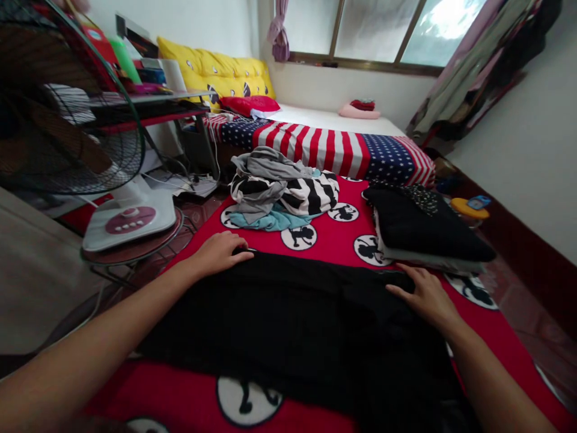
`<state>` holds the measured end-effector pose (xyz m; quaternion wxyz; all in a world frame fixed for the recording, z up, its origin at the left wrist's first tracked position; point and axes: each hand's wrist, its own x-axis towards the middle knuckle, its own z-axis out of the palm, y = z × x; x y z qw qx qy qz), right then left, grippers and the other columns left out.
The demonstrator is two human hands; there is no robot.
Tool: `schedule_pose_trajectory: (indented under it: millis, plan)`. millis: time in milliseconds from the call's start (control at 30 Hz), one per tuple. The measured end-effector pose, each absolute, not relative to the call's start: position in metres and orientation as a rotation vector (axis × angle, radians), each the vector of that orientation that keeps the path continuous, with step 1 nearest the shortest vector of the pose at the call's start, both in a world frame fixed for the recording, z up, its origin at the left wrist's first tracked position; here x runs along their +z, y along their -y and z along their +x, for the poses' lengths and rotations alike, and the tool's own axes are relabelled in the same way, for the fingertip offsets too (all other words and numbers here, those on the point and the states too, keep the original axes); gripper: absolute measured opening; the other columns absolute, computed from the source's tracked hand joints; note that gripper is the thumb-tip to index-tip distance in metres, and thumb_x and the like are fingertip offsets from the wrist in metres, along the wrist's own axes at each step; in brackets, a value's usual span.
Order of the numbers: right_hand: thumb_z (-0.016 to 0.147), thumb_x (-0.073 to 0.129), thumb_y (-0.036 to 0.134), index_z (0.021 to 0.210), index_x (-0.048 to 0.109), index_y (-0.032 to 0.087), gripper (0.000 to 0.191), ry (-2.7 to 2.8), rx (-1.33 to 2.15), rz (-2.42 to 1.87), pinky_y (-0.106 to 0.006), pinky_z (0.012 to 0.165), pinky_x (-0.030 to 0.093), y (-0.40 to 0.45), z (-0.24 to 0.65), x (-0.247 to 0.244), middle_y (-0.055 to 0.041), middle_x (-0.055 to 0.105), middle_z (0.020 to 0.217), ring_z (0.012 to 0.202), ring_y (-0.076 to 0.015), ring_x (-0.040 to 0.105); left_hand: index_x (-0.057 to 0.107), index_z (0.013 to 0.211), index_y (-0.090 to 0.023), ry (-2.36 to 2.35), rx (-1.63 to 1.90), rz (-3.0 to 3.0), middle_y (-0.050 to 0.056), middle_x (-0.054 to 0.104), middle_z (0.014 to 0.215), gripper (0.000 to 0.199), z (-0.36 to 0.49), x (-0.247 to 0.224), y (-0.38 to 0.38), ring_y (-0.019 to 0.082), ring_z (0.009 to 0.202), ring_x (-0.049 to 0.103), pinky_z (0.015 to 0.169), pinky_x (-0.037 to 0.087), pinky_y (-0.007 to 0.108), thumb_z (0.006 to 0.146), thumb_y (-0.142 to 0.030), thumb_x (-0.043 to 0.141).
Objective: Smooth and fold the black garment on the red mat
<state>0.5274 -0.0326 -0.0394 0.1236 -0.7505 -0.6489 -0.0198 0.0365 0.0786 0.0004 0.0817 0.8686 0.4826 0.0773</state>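
A black garment [297,325] lies spread flat on a red blanket [333,237] printed with black-and-white cartoon circles. My left hand [220,252] rests palm down on the garment's far left corner, fingers together. My right hand [426,294] presses flat on its far right edge, fingers spread. Neither hand grips the cloth. Beyond the garment sits a loose pile of clothes [282,189]: grey, zebra-striped and teal pieces. To the right is a stack of folded dark clothes [424,231].
A standing fan [67,114] on a white base [130,219] stands at the left. Behind are a cluttered desk [148,96], a stars-and-stripes bed cover [324,144], yellow pillows [216,72] and a window [374,30]. Hanging clothes [473,66] and a wall lie right.
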Motion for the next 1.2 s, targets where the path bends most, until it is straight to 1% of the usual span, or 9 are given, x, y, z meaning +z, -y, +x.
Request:
schedule_pose_trajectory:
  millis: [133,300,367,533,667,767,867,1067,1200]
  plan:
    - [0.072,0.060,0.064,0.116,0.065,0.016,0.065,1.757,0.180,-2.294,-0.036,0.063,0.048,0.042,0.526,-0.031,-0.0100,0.072,0.080,0.076,-0.0303,0.068,0.066,0.106,-0.019,-1.411,0.001,2.760,0.010,0.072,0.098,0.040,0.027,-0.007,-0.070,0.027,0.090,0.066,0.070,0.045,0.032,0.092,-0.053,0.049]
    - [0.072,0.057,0.070,0.103,0.068,0.017,0.062,1.588,0.067,-2.202,-0.031,0.050,0.038,0.044,0.521,-0.006,0.0013,0.052,0.043,0.048,-0.0243,0.058,0.065,0.099,-0.018,-1.469,0.105,2.837,0.011,0.071,0.092,0.043,0.046,-0.001,-0.083,0.028,0.087,0.066,0.067,0.042,0.032,0.093,-0.055,0.044]
    - [0.076,0.056,0.067,0.102,0.068,0.017,0.057,1.521,-0.150,-2.167,-0.033,0.055,0.041,0.034,0.523,0.000,-0.0012,0.056,0.050,0.056,-0.0260,0.061,0.065,0.102,-0.018,-1.534,0.303,2.893,0.011,0.070,0.095,0.041,0.057,0.005,-0.099,0.029,0.090,0.065,0.072,0.043,0.034,0.092,-0.054,0.048]
    - [0.085,0.052,0.044,0.117,0.060,0.015,0.044,1.614,-0.523,-1.943,-0.048,0.090,0.046,0.022,0.506,-0.001,-0.0172,0.063,0.114,0.109,-0.0341,0.057,0.056,0.128,-0.019,-1.598,0.604,2.896,0.014,0.059,0.126,0.047,0.071,0.006,-0.120,0.031,0.116,0.054,0.093,0.040,0.042,0.084,-0.030,0.066]
    - [0.089,0.055,0.033,0.112,0.061,0.021,0.027,1.735,-0.254,-1.609,-0.045,0.101,0.043,0.055,0.444,0.008,-0.0114,0.062,0.118,0.113,-0.0270,0.057,0.066,0.111,-0.020,-1.274,0.717,2.781,0.008,0.066,0.113,0.024,0.058,-0.004,-0.091,0.023,0.108,0.059,0.093,0.043,0.036,0.092,-0.031,0.056]
    - [0.092,0.054,0.023,0.103,0.064,0.024,0.015,1.960,0.231,-1.372,-0.032,0.090,0.051,0.083,0.383,0.014,-0.0072,0.063,0.113,0.104,-0.0195,0.062,0.070,0.096,-0.021,-1.131,0.631,2.622,0.003,0.070,0.093,0.024,0.046,-0.012,-0.064,0.017,0.090,0.064,0.084,0.047,0.030,0.095,-0.033,0.050]
    - [0.092,0.052,0.017,0.101,0.065,0.024,0.017,2.097,0.584,-1.258,-0.027,0.085,0.053,0.085,0.339,0.006,-0.0058,0.064,0.108,0.098,-0.0164,0.064,0.070,0.096,-0.021,-1.244,0.537,2.603,0.004,0.069,0.097,0.022,0.038,-0.016,-0.053,0.018,0.096,0.063,0.086,0.047,0.028,0.094,-0.030,0.050]
    - [0.088,0.054,0.015,0.113,0.062,0.019,0.026,2.011,0.438,-1.521,-0.041,0.105,0.044,0.038,0.333,-0.023,-0.0112,0.058,0.123,0.118,-0.0235,0.054,0.064,0.114,-0.014,-1.777,0.523,2.500,0.015,0.061,0.113,0.038,0.019,-0.016,-0.065,0.032,0.109,0.056,0.096,0.045,0.044,0.082,-0.036,0.064]
    - [0.084,0.062,0.023,0.136,0.047,0.017,0.054,1.966,0.395,-1.763,-0.044,0.113,0.035,0.023,0.336,-0.032,-0.0128,0.044,0.143,0.136,-0.0267,0.038,0.059,0.122,-0.013,-1.861,0.523,2.306,0.016,0.063,0.115,0.059,0.006,-0.021,-0.067,0.032,0.110,0.058,0.098,0.045,0.042,0.074,-0.044,0.071]
